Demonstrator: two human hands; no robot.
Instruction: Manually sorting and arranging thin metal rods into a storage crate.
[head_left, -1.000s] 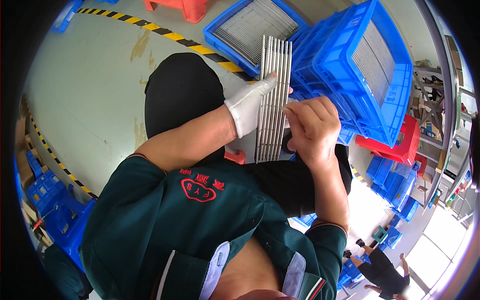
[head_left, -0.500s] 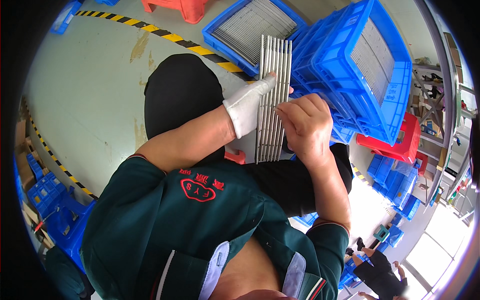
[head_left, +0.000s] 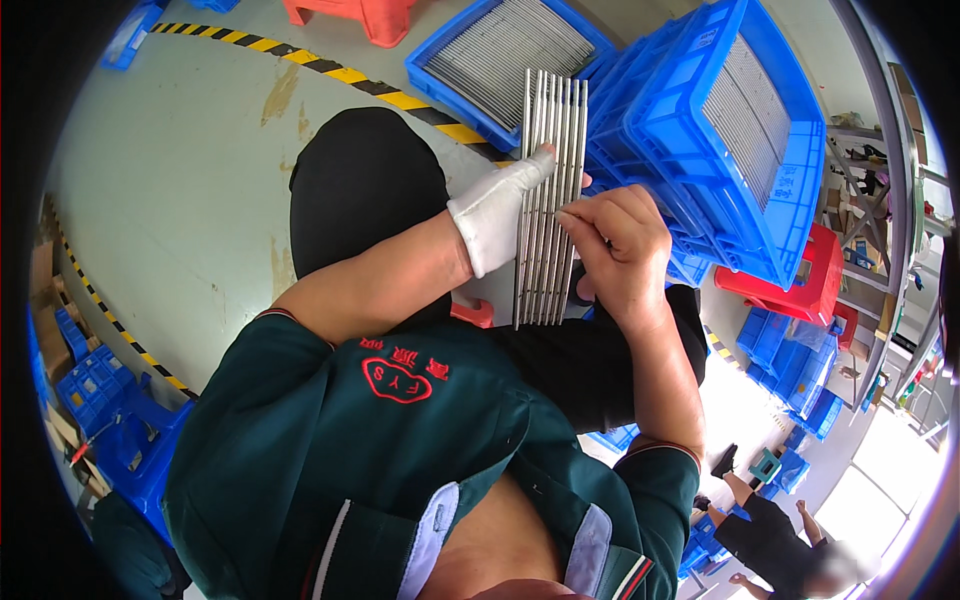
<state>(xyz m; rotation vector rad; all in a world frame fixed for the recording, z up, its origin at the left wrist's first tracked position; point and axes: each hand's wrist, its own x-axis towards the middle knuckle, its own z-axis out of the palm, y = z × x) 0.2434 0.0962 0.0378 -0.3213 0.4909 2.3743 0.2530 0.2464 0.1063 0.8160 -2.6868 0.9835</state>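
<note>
My left hand [head_left: 492, 215], in a white glove with a bare thumb tip, grips a row of thin silvery metal rods [head_left: 538, 262]. The rods lie side by side and stand nearly lengthwise in front of me, with the thumb across their face. My bare right hand [head_left: 622, 240] is closed in a pinch, its thumb and forefinger tips touching the row's right side. Whatever may be between those fingertips is too small to make out. Beyond the rods, a blue crate [head_left: 425, 70] holds many similar rods in a layer.
At the right, a tall stack of blue crates [head_left: 650, 130] with rods in the top one stands by a red stool [head_left: 800, 275]. Yellow-black tape [head_left: 345, 75] crosses the floor. Grey shelving [head_left: 870, 280] lines the far right; another person [head_left: 765, 540] is at lower right.
My right hand has shifted slightly right, its fingertips moving toward the row's right edge. The left hand keeps its grip on the rods. The person at lower right has changed position.
</note>
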